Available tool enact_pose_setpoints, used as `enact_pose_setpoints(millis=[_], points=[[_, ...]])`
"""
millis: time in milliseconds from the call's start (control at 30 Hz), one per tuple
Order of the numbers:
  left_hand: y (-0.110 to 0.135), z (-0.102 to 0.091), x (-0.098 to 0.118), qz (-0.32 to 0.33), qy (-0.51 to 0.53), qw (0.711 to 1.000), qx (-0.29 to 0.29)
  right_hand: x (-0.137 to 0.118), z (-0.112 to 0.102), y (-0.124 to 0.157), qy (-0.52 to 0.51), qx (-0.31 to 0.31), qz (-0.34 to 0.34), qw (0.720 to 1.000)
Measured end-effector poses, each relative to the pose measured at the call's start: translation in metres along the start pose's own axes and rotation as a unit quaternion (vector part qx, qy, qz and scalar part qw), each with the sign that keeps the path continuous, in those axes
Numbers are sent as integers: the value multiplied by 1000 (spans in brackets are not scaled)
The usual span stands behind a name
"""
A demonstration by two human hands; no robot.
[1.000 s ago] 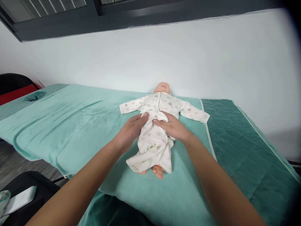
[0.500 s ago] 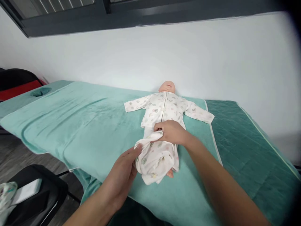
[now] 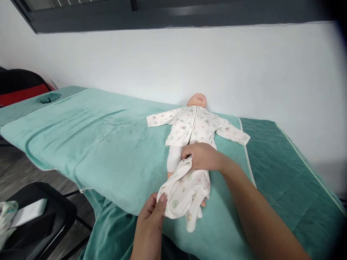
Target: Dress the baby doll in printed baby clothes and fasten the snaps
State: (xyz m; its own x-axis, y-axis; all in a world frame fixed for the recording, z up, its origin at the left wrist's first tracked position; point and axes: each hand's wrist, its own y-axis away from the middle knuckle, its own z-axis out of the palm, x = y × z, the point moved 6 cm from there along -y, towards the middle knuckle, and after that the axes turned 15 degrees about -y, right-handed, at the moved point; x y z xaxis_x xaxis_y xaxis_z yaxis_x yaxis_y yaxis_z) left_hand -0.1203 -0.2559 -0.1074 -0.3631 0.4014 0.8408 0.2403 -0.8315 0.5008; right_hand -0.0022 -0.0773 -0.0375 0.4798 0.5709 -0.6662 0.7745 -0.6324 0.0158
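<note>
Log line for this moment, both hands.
left hand: pinching printed pants; right hand: gripping pants nearer shirt; doll: face up on green cover

A green blanket (image 3: 114, 144) covers the bed (image 3: 18, 112) beneath the doll (image 3: 194, 124).

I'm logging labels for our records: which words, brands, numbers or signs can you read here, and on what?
No readable text anywhere.
Trousers and jacket: small printed motifs; any lettering is too small to read.
White object on the chair: no legible marking.
</note>
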Motion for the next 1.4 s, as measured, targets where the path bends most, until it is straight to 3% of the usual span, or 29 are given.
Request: enact_pose_setpoints(millis=[67, 167, 300, 467, 733, 933, 1167, 1400], points=[[-6, -12, -3, 18, -34, 999, 35, 0, 1, -1, 9, 1, 11, 1000], [-15, -24, 12, 44, -110, 992, 44, 0, 3, -2, 25, 1, 39, 999], [-25, -30, 30, 4, -169, 985, -30, 0, 6, -3, 36, -4, 62, 997], [-31, -20, 29, -52, -180, 972, -141, -3, 5, -4, 22, -13, 41, 999], [-44, -9, 39, -39, -256, 949, -179, -3, 4, -2, 21, -12, 38, 999], [-61, -10, 55, 60, -384, 914, -118, -3, 3, -2, 33, -9, 32, 999], [-81, -6, 69, 166, -451, 876, -47, -5, 2, -1, 34, -1, 20, 999], [-97, 12, 115, 328, -548, 770, -3, -5, -5, 4, -63, -25, 57, 996]])
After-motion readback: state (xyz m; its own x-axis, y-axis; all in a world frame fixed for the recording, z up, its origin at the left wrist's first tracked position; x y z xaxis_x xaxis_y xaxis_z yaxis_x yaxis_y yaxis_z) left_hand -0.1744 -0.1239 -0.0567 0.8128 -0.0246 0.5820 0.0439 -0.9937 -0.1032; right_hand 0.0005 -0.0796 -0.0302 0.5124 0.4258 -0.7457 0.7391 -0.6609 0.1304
